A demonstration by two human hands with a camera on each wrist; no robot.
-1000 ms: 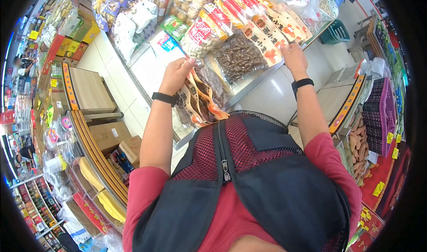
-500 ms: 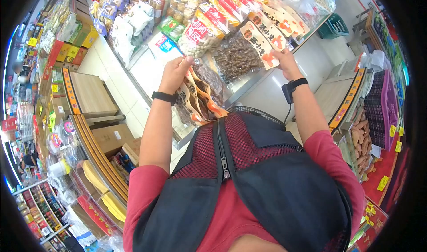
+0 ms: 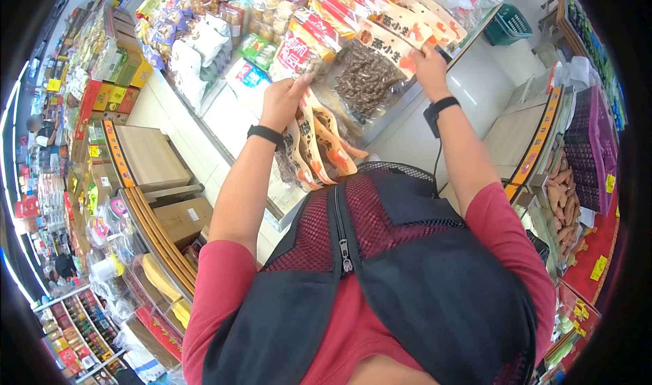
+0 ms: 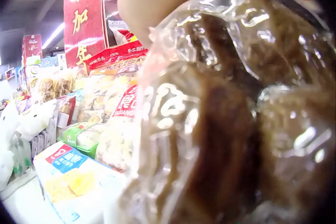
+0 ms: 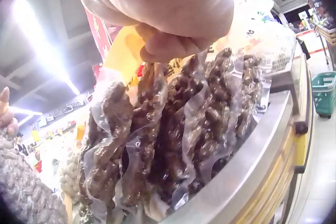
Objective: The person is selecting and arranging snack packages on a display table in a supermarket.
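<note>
My left hand [image 3: 284, 104] grips several flat packs [image 3: 314, 147] by their tops. They have cream-and-orange printed headers and hang in front of the vest. In the left wrist view, a clear bag of brown, lumpy food [image 4: 199, 119] fills the right side, below the hand. My right hand [image 3: 428, 72] pinches the header end of a similar pack [image 3: 370, 79] at the display's front edge, its brown pieces bunched in clear plastic. The right wrist view has a row of these packs [image 5: 173, 129] standing under the curled fingers [image 5: 173, 45].
Bagged snacks cover the display table [image 3: 227, 123], including a red-and-white bag [image 3: 299, 52] and a blue-and-white packet [image 3: 248, 76]. A metal rim [image 5: 236, 182] runs along its front. Beyond the right corner is a green basket [image 3: 509, 25]. Wooden-topped counters [image 3: 153, 154] flank the person.
My right hand has shifted along the pack headers, and the pack it pinches is now tipped up, its contents bunching. My left hand keeps its packs. The head view has turned slightly.
</note>
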